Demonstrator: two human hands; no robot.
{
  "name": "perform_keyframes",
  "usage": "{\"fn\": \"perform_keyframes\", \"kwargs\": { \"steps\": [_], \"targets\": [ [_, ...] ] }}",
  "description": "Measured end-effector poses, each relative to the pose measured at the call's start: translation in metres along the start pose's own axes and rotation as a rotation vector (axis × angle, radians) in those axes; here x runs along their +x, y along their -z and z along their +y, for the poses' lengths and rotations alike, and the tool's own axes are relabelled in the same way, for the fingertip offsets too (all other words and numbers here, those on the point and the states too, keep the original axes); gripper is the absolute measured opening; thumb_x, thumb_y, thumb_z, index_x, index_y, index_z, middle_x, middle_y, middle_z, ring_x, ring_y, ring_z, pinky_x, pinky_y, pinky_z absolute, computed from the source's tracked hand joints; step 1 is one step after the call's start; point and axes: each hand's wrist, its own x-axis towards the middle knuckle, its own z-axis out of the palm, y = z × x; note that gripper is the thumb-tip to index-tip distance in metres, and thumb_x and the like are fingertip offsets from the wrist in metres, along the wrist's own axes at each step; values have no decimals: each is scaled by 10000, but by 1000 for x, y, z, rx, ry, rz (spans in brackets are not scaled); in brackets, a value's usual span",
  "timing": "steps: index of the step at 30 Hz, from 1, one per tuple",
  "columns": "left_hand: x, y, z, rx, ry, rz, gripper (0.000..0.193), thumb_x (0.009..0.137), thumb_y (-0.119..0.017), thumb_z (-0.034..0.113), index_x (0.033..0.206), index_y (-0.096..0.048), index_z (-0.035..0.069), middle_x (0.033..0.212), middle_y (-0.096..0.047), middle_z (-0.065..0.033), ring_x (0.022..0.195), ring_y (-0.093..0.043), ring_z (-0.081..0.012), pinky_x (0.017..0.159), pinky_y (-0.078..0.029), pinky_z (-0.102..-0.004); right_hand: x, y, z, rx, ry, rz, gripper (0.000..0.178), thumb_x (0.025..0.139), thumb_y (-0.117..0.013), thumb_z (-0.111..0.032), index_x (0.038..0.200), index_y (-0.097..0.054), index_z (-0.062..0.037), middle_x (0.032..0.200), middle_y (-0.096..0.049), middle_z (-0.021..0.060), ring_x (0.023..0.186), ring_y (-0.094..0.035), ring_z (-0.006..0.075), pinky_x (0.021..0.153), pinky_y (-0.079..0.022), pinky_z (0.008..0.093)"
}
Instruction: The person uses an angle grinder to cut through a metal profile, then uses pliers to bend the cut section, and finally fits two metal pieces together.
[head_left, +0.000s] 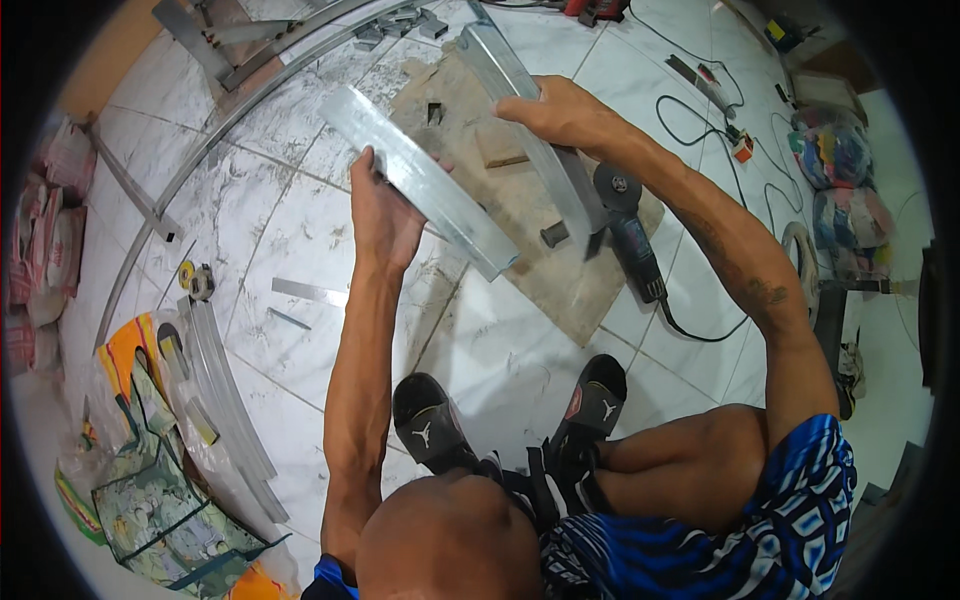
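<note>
My left hand (385, 215) is closed round a silver square metal tube (425, 180), its thumb along the near side. The tube slants from upper left to lower right above the floor. In my right hand (565, 110) is a second metal tube (500, 70), held roughly alongside the first with a gap between them. Its lower end is near an angle grinder (632, 245) with a dark disc, which lies on a worn board (570, 310). A small wooden block (500, 147) and a short dark cylinder (553, 235) also rest on that board.
Several short metal offcuts (400, 25) lie at the back. A flat metal strip (308, 291) and a tape measure (200, 282) are on the tiled floor to the left, near long metal profiles (225, 400) and a patterned bag (160, 510). Black cables (690, 110) trail on the right.
</note>
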Motion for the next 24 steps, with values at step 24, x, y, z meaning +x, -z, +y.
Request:
{"fn": "perform_keyframes", "kwargs": {
  "steps": [24],
  "targets": [
    [-10, -15, -11, -136, 176, -102, 419, 1002, -278, 294, 1215, -473, -10, 1107, -617, -187, 1043, -618, -310, 945, -497, -503, -23, -30, 3, -696, 234, 63, 777, 798, -739, -491, 1224, -512, 118, 1092, -568, 332, 953, -661, 443, 817, -558, 468]
  ]
}}
